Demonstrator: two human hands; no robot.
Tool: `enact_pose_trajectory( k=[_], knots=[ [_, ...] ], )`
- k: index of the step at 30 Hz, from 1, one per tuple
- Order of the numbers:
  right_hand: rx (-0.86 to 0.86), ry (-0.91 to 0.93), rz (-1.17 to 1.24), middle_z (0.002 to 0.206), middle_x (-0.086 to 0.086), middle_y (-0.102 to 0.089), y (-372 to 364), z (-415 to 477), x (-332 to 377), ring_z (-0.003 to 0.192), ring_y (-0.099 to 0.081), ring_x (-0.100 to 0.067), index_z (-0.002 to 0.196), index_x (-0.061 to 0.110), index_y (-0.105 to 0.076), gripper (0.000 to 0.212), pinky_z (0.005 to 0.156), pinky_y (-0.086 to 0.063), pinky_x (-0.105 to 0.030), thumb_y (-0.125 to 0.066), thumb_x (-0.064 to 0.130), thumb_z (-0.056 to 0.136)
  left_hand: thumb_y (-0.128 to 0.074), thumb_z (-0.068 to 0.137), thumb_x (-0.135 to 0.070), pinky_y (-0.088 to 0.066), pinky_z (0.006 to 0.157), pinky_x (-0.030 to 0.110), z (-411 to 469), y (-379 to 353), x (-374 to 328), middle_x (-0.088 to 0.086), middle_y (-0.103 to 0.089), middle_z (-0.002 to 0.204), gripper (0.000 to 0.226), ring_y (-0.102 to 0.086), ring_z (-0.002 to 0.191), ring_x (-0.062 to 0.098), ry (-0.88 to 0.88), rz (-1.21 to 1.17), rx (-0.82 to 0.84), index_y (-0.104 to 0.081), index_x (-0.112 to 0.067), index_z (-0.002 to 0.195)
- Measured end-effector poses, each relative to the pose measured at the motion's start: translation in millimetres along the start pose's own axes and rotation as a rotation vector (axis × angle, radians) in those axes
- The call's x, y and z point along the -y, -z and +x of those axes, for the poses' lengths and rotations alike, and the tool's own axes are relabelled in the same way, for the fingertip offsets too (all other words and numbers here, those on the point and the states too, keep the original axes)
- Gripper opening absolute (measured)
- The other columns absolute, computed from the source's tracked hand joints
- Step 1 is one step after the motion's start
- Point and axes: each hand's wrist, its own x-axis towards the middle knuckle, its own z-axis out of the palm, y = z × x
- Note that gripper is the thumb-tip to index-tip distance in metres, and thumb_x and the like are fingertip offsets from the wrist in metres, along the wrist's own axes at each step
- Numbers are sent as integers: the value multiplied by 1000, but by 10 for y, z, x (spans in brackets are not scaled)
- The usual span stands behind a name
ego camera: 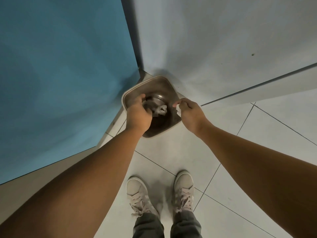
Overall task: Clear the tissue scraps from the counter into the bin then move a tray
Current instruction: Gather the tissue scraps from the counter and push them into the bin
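White tissue scrap (178, 112) is being pinched by the right hand (190, 115) near the bin (164, 86) rim and may be let fall outside; the left hand's (137, 114) hold cannot be told.

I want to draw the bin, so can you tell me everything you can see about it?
The bin is squarish with rounded corners, a pale cream rim and dark brown inner walls; it looks plastic. It stands upright, lidless, on the tiled floor in the corner between a blue panel and a white wall. Crumpled tissue lies inside. The left hand hangs over its left side, the right hand, pinching a white scrap, over its right edge; whether they touch it is unclear.
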Motion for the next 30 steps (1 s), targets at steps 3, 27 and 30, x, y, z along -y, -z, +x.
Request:
enact_pose_trajectory(
  k=[3,27,30],
  knots=[
    [61,40,-160,113,-4,-60,-87,15,71,90,-56,-17,117,19,-64,29,76,-46,-24,-41,18,99,-59,90,-8,-49,91,26,-35,195,57,9,-67,119,38,-66,104,25,-113,43,-87,-61,-15,127],
    [171,348,-686,148,-6,-44,-221,-489,350,133,-44,-30,147,27,-39,61,110,-40,-39,-58,31,89,-57,93,-22,-49,94,36,-596,855,-64,10,-65,127,44,-60,116,32,231,96,-70,-52,-15,137],
    [143,415,-693,141,-4,-50,26,-931,724,124,-50,-26,144,30,-40,59,104,-44,-37,-57,33,88,-59,93,-19,-49,91,37,-968,1157,-511,13,-64,126,41,-62,110,35,109,121,-102,-54,-13,134]
  ],
)
